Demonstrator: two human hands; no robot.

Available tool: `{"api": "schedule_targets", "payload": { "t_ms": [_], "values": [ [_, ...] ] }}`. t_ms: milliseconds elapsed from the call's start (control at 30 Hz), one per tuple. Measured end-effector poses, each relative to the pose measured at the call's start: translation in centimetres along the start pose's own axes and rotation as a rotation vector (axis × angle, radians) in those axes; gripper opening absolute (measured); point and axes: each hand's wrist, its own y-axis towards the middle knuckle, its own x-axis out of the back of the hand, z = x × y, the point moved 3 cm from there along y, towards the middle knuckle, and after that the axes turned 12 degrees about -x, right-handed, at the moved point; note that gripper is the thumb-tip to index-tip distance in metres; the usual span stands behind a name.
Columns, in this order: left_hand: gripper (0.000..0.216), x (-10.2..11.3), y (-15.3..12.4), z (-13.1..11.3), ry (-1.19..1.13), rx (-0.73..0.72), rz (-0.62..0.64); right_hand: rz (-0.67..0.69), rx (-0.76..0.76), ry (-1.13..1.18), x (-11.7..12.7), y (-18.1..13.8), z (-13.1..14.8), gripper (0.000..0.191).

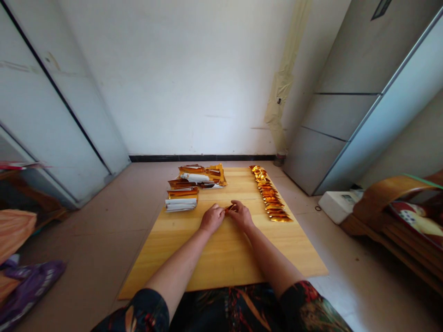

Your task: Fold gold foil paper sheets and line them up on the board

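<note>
Both my hands meet over the middle of a light wooden board [221, 258] on the floor. My left hand [212, 218] and my right hand [241, 215] are closed, pinching between them a small piece of gold foil paper [229, 208]. A row of folded gold foil pieces [270, 196] runs along the board's right side, close to my right hand. Stacks of gold and white paper sheets [182, 199] lie at the far left of the board, with more gold sheets [202, 175] behind them.
A grey refrigerator [349, 115] stands at the right, a white wall behind the board. A white box [337, 205] and a wooden chair [398, 207] sit on the floor to the right. Purple and orange bags [24, 276] lie at the left beside white doors [44, 115].
</note>
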Motion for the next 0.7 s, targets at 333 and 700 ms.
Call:
{"api": "schedule_targets", "payload": {
  "t_ms": [333, 700],
  "values": [
    [0.022, -0.2, -0.4, 0.0, -0.024, 0.088, -0.133, -0.114, -0.113, -0.050, -0.8, -1.1, 1.1, 0.028],
    [0.019, 0.0, -0.8, -0.2, -0.062, 0.144, -0.215, -0.122, -0.074, -0.343, -0.9, -2.5, 3.2, 0.019]
  ]
}}
